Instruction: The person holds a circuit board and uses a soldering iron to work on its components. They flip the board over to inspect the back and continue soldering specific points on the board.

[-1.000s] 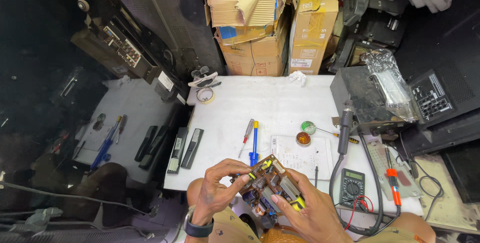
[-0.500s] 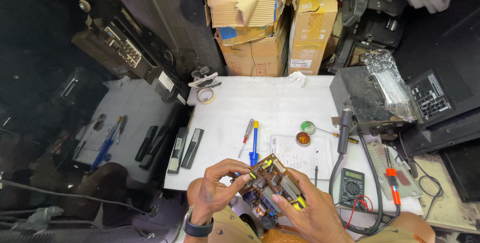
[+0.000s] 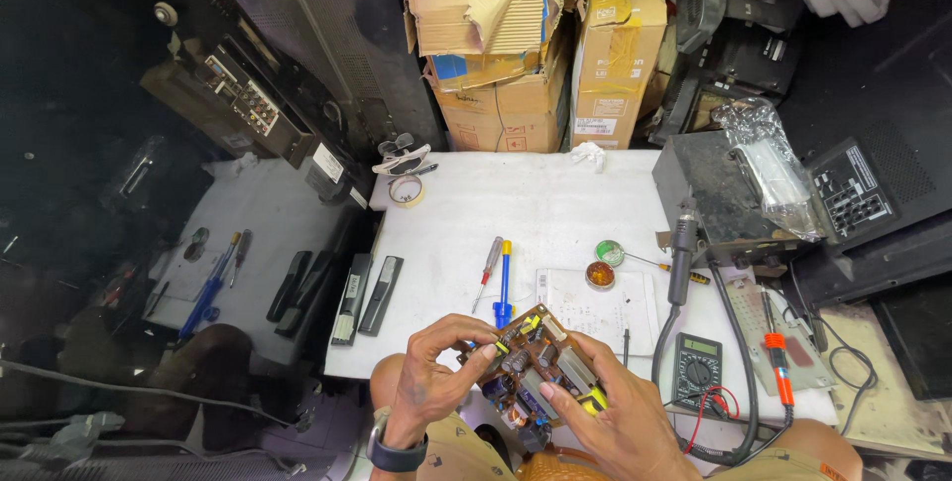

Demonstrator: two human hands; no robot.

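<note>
Both hands hold one circuit board [image 3: 535, 372] at the near edge of the white table [image 3: 535, 213], above the person's lap. Left hand [image 3: 436, 372] is curled, its fingertips pinching the board's left end beside a small yellow part. Right hand [image 3: 610, 412] is cupped under and around the board's right side, thumb lying across the top, fingers closed on the edge. That board is tilted, crowded with coils and dark components.

Largest containers stand at the far edge: stacked cardboard boxes [image 3: 540, 55], the left ones torn open and stuffed with folded corrugated sheets, the right one tall and shut. A dark metal box [image 3: 719, 193] sits at the right edge with a clear plastic bag [image 3: 769, 164] draped over it. Two small round tins lie mid-table: a green one [image 3: 608, 252] and, just nearer, an amber-filled one [image 3: 599, 275], beside a sheet of paper [image 3: 595, 302].

Open room lies in the far middle of the table, between a roll of tape [image 3: 405, 189] at the far left corner and the metal box. Two screwdrivers [image 3: 496, 278], one red and one blue, lie just beyond the hands. A multimeter [image 3: 697, 367] with red lead rests near the right, and two remote controls [image 3: 367, 295] sit along the left edge.
</note>
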